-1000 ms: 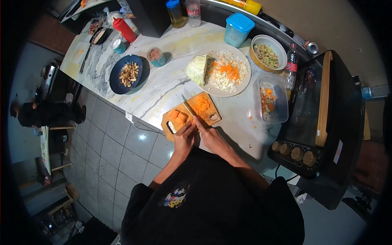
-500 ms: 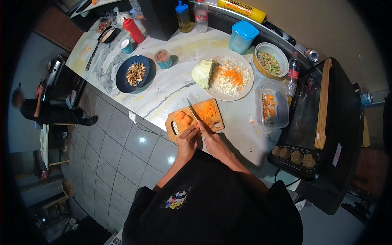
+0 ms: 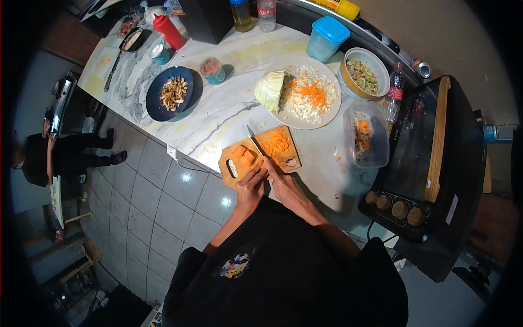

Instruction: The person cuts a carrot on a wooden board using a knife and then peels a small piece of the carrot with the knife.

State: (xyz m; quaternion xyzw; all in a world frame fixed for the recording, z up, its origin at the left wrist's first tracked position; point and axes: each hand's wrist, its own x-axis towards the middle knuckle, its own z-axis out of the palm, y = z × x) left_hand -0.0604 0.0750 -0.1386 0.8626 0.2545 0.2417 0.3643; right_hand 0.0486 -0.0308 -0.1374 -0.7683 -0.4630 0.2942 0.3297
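Note:
A wooden cutting board [image 3: 227,173] lies at the counter's near edge. My right hand [image 3: 286,189] grips a kitchen knife [image 3: 252,136], its index finger stretched along the top, the blade pointing away to the upper left. Close beside it, my left hand [image 3: 250,184] has its fingers bent over a piece of carrot, mostly hidden under the fingers and knife. Carrot chunks [image 3: 242,155] sit on the board's left side, and thin carrot strips [image 3: 278,143] are heaped at its far right. A small pale end piece [image 3: 292,162] rests at the right corner.
Beyond the board, a plate [image 3: 328,121] carries chopped cabbage, grated carrot and a cabbage piece [image 3: 269,92]. Right of it stand a clear plastic tub [image 3: 376,159] and a toaster oven [image 3: 400,163]. A dark bowl [image 3: 154,111] holds brown pieces. Another person [image 3: 38,158] stands at far left.
My view has shifted slightly, so the counter items sit higher in the picture. Both hands stay on the board with the knife and carrot. The person at left has changed stance, legs further apart.

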